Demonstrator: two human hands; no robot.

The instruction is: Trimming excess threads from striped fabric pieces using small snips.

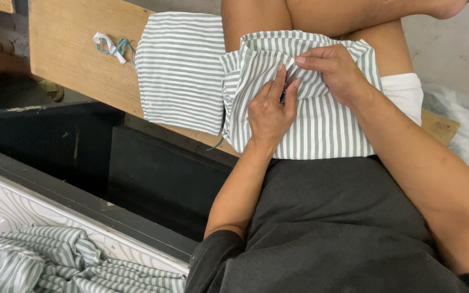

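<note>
A green-and-white striped fabric piece (321, 122) lies over my lap. My left hand (270, 111) presses on it and pinches a small blue object, barely visible between the fingers. My right hand (335, 68) grips a fold of the same fabric just above, its fingertips meeting those of the left hand. A second striped piece (180, 70) lies flat on the wooden board (71, 49) to the left.
A white and teal cord scrap (112, 48) lies on the board. A heap of striped fabric (55, 260) sits at the bottom left beside a dark ledge (82, 201). Clear plastic (462, 125) is at the right. Bare legs (321, 16) are above.
</note>
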